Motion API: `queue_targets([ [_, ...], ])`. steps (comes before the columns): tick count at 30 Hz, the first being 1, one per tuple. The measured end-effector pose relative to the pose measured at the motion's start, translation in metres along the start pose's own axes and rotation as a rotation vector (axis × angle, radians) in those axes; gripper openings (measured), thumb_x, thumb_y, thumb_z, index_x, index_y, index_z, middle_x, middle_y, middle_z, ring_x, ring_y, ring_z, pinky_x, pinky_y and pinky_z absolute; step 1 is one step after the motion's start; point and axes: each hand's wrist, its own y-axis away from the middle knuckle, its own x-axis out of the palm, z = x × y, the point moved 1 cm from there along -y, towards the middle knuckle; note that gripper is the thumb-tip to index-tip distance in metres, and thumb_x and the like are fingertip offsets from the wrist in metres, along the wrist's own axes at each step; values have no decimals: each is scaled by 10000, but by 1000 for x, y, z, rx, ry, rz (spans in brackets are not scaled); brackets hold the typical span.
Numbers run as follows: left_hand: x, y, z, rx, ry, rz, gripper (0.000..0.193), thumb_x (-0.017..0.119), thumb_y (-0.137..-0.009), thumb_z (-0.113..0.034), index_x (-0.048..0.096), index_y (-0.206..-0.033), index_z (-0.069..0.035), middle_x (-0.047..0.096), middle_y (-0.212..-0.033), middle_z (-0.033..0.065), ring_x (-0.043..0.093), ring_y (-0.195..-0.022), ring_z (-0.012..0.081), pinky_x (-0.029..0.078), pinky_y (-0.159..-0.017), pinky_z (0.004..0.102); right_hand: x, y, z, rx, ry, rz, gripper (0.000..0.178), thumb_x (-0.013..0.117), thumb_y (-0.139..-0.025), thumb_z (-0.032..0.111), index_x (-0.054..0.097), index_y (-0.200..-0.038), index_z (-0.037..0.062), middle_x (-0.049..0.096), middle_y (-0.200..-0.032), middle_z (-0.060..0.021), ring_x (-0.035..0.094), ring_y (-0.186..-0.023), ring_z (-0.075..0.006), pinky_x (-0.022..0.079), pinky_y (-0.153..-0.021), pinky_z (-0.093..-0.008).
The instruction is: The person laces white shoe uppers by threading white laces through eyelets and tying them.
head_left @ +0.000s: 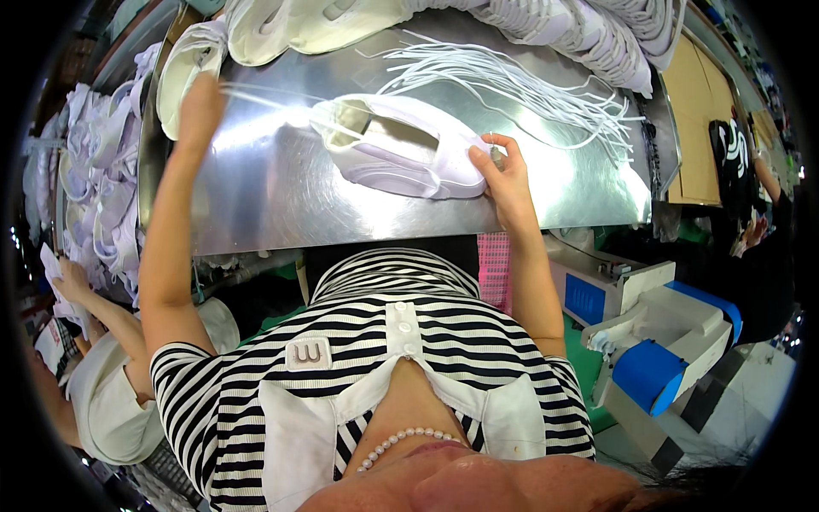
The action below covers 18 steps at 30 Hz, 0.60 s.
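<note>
Bright light is reflected by the metal table (256, 205) below the left hand (203, 109) and right hand (505, 175). Between them lies a pale shoe (397, 171), its toe gripped by the right. White lace (266, 101) is held taut from the shoe by the left, closed though blurred. Loose laces (512, 81) are heaped beyond the right hand; farther off, more shoes (559, 30) are lined up.

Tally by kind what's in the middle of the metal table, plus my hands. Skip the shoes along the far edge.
Hands: 2 (left hand, right hand)
Pale shoe: 1
Loose bundle of white laces: 1
Total: 4
The white strands between left hand and shoe are too blurred to count.
</note>
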Motion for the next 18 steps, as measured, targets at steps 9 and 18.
queue_targets([
  [9,-24,3,-93,74,501,157,174,561,-869,39,562,-1033,-21,569,-924,108,560,-769,218,470,-722,347,-18,-13,-11,-131,371,-75,515,737,-856,383,572,-1196,33,697,-866,-109,667,-710,-194,513,-643,-306],
  [18,-62,-22,-238,321,895,367,59,623,-881,-16,566,-898,-14,610,-1228,127,612,-1044,288,472,-878,359,-11,-9,10,-388,513,-193,349,739,-860,276,682,-1104,33,712,-839,-85,671,-705,-140,523,-628,-278],
])
